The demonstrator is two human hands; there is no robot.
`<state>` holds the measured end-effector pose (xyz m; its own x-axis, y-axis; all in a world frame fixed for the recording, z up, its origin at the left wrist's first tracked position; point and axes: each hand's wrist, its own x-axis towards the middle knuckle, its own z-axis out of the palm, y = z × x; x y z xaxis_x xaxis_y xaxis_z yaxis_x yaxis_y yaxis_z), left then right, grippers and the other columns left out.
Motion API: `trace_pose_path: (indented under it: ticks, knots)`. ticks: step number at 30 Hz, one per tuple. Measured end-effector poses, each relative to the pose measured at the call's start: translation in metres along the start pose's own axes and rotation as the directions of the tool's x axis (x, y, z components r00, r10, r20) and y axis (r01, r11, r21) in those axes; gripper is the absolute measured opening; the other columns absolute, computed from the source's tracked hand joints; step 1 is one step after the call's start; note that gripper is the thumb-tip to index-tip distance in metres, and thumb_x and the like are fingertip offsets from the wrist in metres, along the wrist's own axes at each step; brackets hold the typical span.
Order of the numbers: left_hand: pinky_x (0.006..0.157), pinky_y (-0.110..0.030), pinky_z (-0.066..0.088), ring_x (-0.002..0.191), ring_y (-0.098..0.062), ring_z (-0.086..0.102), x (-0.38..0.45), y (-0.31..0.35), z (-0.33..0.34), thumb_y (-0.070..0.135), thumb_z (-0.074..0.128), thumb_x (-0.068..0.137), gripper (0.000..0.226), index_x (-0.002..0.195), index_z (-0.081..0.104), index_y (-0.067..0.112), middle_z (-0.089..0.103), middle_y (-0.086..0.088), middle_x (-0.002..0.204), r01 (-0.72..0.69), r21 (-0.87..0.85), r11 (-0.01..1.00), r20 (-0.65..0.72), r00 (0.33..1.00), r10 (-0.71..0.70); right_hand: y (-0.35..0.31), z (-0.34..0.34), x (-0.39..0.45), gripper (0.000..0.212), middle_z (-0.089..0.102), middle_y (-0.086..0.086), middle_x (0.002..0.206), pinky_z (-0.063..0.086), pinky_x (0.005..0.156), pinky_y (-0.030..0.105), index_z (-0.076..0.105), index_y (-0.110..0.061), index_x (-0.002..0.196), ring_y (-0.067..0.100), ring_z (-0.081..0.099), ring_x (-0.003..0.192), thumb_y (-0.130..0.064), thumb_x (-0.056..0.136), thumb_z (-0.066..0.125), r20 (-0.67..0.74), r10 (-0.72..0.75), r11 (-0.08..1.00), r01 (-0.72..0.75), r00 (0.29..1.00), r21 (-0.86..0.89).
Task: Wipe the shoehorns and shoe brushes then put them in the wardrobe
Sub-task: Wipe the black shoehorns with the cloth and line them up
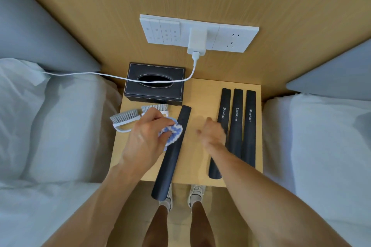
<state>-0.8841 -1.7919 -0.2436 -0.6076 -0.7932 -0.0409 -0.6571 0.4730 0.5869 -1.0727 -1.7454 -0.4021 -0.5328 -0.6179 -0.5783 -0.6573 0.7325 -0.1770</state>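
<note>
Head view: left hand [145, 134] grip bunches cloth [172, 132] on shoehorn [172, 152], lying near-far; right hand [212, 136] blurred, grip unclear.

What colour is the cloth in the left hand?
Blue and white, in a striped or checked weave; the cloth shows best in the head view.

Brushes [138, 115] left of 4 shoehorns [236, 126]

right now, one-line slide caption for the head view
Left hand holds a cloth on one shoehorn; right hand hovers blurred beside three more.
</note>
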Motion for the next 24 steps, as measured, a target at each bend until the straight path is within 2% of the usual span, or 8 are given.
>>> trace_pose_path:
  ticks: [3,5,8,13,17,19,21,24]
  knots:
    - [0.069,-0.012,0.046,0.076,-0.022,0.068,-0.007,-0.009,0.0,-0.008,0.083,0.067,0.025,0.088,0.075,0.002,0.065,-0.015,0.09,-0.004,0.019,1.0,-0.032,0.999,0.005,-0.02,0.031,-0.026,0.043,0.067,0.006,0.111,0.045,0.07,0.032,0.053,-0.015,0.111,0.029,0.066,0.104,-0.046,0.087,0.07,0.117,0.042,0.99,-0.057,0.992,0.13]
    - [0.07,-0.01,0.044,0.078,-0.019,0.065,-0.013,-0.015,-0.002,-0.007,0.081,0.071,0.023,0.09,0.075,0.003,0.065,-0.014,0.092,0.03,-0.01,0.999,-0.048,0.998,-0.031,-0.031,0.049,-0.043,0.049,0.068,0.003,0.107,0.045,0.067,0.03,0.046,-0.019,0.106,0.027,0.068,0.1,-0.051,0.081,0.074,0.157,0.095,0.972,-0.125,0.983,0.199]
    - [0.069,-0.017,0.049,0.083,-0.024,0.069,-0.023,-0.023,-0.003,-0.004,0.08,0.073,0.021,0.093,0.075,0.002,0.066,-0.015,0.095,0.053,-0.003,0.999,-0.036,0.998,-0.053,-0.044,0.067,-0.057,0.054,0.068,0.0,0.104,0.045,0.066,0.03,0.04,-0.021,0.102,0.026,0.068,0.098,-0.052,0.078,0.076,0.178,0.159,0.956,-0.197,0.971,0.216]
    - [0.073,-0.026,0.055,0.091,-0.03,0.07,-0.034,-0.037,-0.007,0.007,0.079,0.076,0.021,0.097,0.075,0.004,0.068,-0.013,0.104,0.123,0.035,0.992,-0.021,0.992,-0.123,-0.047,0.075,-0.052,0.029,0.068,0.004,0.113,0.047,0.073,0.03,0.057,-0.017,0.114,0.025,0.067,0.103,-0.019,0.087,0.068,0.184,0.219,0.944,-0.256,0.958,0.209]
    - [0.075,-0.011,0.045,0.09,-0.025,0.069,-0.037,-0.038,-0.011,0.005,0.079,0.077,0.021,0.098,0.076,0.003,0.067,-0.013,0.102,0.126,0.025,0.992,-0.046,0.991,-0.125,-0.04,0.068,-0.047,0.02,0.069,0.007,0.108,0.06,0.081,0.037,0.066,-0.014,0.108,0.03,0.07,0.095,-0.011,0.088,0.067,0.269,0.202,0.884,-0.294,0.942,0.364]
    - [0.073,-0.006,0.041,0.087,-0.022,0.067,-0.036,-0.033,-0.015,0.002,0.079,0.077,0.019,0.096,0.076,0.002,0.066,-0.014,0.1,0.11,0.018,0.994,-0.072,0.992,-0.108,-0.034,0.058,-0.047,0.014,0.067,0.007,0.101,0.063,0.074,0.043,0.065,-0.015,0.097,0.031,0.07,0.087,-0.005,0.088,0.065,0.293,0.198,0.819,-0.322,0.936,0.475]
    - [0.071,-0.007,0.042,0.085,-0.018,0.063,-0.034,-0.025,-0.021,-0.001,0.077,0.078,0.018,0.096,0.075,0.001,0.065,-0.016,0.098,0.065,0.006,0.998,-0.084,0.994,-0.064,-0.025,0.044,-0.051,0.02,0.064,0.004,0.093,0.063,0.062,0.041,0.059,-0.02,0.084,0.024,0.068,0.077,-0.001,0.089,0.062,0.272,0.202,0.752,-0.327,0.941,0.572]
    - [0.069,-0.022,0.054,0.087,-0.021,0.065,-0.026,-0.008,-0.029,0.002,0.076,0.081,0.017,0.099,0.075,0.001,0.064,-0.014,0.099,0.022,-0.008,1.0,-0.07,0.997,-0.022,-0.009,0.016,-0.061,0.021,0.064,0.001,0.09,0.063,0.058,0.039,0.059,-0.023,0.085,0.022,0.069,0.077,-0.003,0.09,0.063,0.183,0.193,0.689,-0.266,0.964,0.674]
